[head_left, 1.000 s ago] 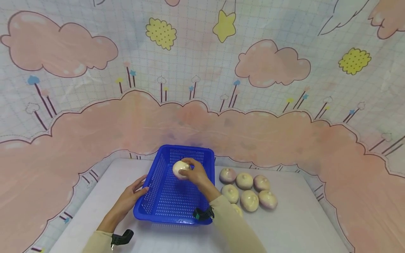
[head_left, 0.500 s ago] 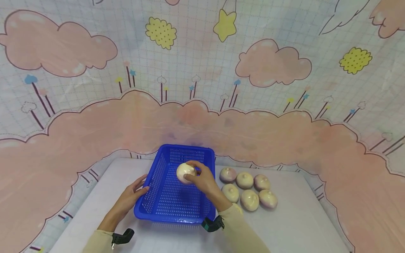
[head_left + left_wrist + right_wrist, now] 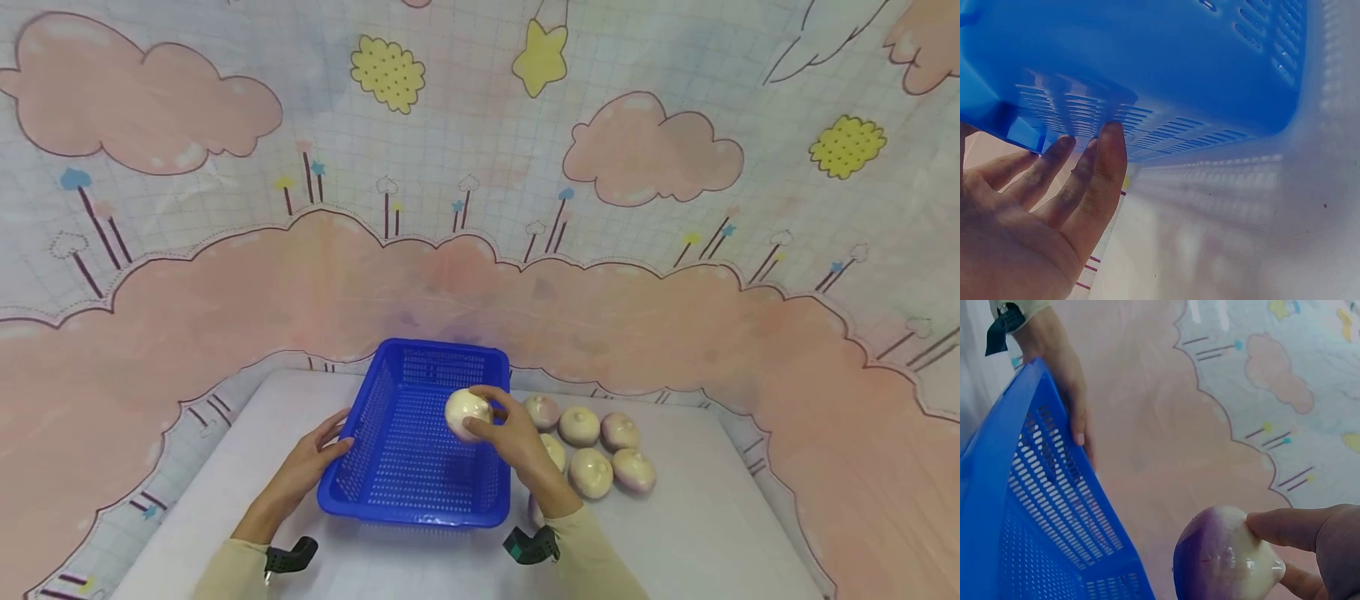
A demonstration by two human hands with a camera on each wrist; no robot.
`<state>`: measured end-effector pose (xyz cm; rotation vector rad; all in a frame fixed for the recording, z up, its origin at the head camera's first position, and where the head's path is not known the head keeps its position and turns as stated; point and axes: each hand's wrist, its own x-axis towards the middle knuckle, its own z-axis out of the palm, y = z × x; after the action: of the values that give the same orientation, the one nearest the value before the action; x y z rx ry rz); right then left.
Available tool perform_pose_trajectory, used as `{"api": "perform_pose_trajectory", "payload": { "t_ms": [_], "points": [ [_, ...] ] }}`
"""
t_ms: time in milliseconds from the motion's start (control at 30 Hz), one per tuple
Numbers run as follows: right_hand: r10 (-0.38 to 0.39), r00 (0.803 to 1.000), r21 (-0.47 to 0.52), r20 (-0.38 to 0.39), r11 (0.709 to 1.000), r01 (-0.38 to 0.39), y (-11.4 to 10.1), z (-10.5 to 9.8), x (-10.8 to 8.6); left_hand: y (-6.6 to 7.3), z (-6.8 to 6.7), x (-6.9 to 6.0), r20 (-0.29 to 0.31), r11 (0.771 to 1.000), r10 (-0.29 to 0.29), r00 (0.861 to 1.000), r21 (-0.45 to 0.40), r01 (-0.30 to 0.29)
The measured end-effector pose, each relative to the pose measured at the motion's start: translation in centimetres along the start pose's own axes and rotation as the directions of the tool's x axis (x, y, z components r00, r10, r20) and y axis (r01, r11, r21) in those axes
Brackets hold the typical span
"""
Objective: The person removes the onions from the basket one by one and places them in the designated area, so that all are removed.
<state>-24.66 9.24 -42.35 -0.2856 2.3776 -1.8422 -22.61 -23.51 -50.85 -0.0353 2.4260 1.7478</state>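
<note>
A purple and white turnip (image 3: 462,412) is pinched between the thumb and fingers of my right hand (image 3: 527,440), over the right part of a blue perforated basket (image 3: 408,520). In the right wrist view the turnip (image 3: 1213,559) shows a purple side and a pale nub near the fingers. Nothing lies in the visible part of the basket. My left hand (image 3: 303,471) rests at the basket's left side. Its fairly straight fingers (image 3: 1107,162) touch the outer wall in the left wrist view.
Several more turnips (image 3: 591,473) lie grouped on the white table (image 3: 697,533) to the right of the basket. Some are partly hidden behind my right hand and forearm. A patterned cloth backdrop (image 3: 480,308) rises behind the table.
My right hand has moved to the right, carrying the turnip from the basket's middle toward its right wall. The left hand and the basket have stayed in place.
</note>
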Motion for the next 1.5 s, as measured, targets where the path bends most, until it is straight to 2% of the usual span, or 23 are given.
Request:
{"api": "perform_pose_trajectory", "payload": {
  "t_ms": [333,600,833,1033,1200,1500],
  "points": [
    [0.016,0.994,-0.076,-0.105,0.997,-0.024,2.0,-3.1,-1.8,-0.2,0.3,0.0,-0.01,1.0,-0.001,1.0,0.012,0.001],
    [0.034,0.992,-0.081,-0.123,0.996,-0.044,3.3,-5.6,-3.5,-0.1,0.3,-0.1,-0.005,1.0,-0.004,1.0,0.011,0.004],
    [0.081,0.981,-0.16,-0.177,0.981,-0.11,4.3,-7.4,-4.9,-0.1,0.3,-0.2,-0.004,1.0,-0.012,1.0,0.009,0.012],
    [0.083,0.979,-0.127,-0.188,0.986,-0.108,4.9,-8.9,-6.3,0.0,0.3,-0.3,-0.01,1.0,-0.02,1.0,0.018,0.02],
    [0.118,0.973,-0.102,-0.196,0.985,-0.14,5.9,-10.1,-7.4,0.1,0.3,-0.2,-0.009,0.999,-0.027,1.0,0.025,0.028],
    [0.164,0.968,-0.191,-0.191,0.961,-0.201,7.5,-11.9,-9.3,0.2,0.2,-0.2,-0.007,0.999,-0.025,1.0,0.024,0.025]
  ]
}}
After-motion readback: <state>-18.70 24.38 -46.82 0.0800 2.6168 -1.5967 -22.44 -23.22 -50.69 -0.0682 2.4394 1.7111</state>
